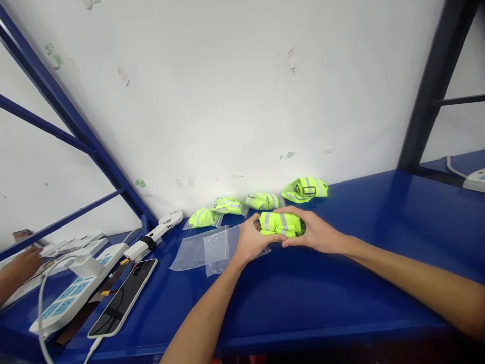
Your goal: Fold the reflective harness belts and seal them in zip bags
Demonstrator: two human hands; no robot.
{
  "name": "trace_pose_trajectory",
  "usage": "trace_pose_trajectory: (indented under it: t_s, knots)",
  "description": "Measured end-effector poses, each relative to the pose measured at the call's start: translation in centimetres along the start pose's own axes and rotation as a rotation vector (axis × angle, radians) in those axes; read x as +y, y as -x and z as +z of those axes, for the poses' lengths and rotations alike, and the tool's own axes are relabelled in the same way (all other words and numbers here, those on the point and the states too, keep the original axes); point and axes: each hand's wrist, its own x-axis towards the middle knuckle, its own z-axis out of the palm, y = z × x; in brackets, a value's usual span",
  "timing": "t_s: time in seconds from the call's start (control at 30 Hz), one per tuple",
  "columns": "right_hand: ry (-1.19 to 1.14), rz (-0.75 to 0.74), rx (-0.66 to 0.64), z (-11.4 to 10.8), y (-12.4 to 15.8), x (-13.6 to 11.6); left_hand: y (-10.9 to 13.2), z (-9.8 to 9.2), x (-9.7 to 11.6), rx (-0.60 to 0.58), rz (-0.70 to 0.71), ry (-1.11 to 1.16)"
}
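Note:
Between my two hands is a rolled neon-yellow reflective vest [280, 222] with silver stripes. My left hand [252, 238] grips its left end, and my right hand [312, 231] is closed round the right end. Just left of my left hand lie flat clear plastic bags [199, 250] on the blue table. Behind my hands, several similar yellow bundles form a row by the wall: a bagged bundle [202, 217], a second bagged bundle [228, 206], a third bagged bundle [263, 201], and a loose one [306, 189] with a dark buckle.
The blue table [341, 298] meets a white wall. At left lie a phone [124, 298] on a cable, a white power strip [81, 290] and a small white fan [170, 218]. Blue frame bars [79, 116] rise there. Another person's hand [25, 265] shows at far left.

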Motion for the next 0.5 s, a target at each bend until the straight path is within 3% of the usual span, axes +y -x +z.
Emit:
trace_pose_trajectory:
  t_s: [0.1, 0.2, 0.33, 0.43, 0.5]
  knots:
    - [0.013, -0.020, 0.027, -0.3, -0.1, 0.3, -0.1, 0.1, 0.5, -0.072, 0.006, 0.013]
    - [0.001, 0.024, 0.091, -0.6, -0.1, 0.4, -0.3, -0.9, 1.4, -0.119, 0.060, -0.077]
    - [-0.008, 0.148, 0.230, -1.1, -0.3, 0.4, -0.1, -3.7, 2.0, -0.141, 0.122, -0.577]
    - [-0.011, 0.251, 0.288, -1.4, -0.7, 0.9, 0.2, -5.1, 1.5, -0.277, 0.014, -0.936]
    - [-0.033, 0.310, 0.318, -1.5, -0.9, 1.5, 0.4, -5.4, 0.8, -0.364, -0.054, -1.046]
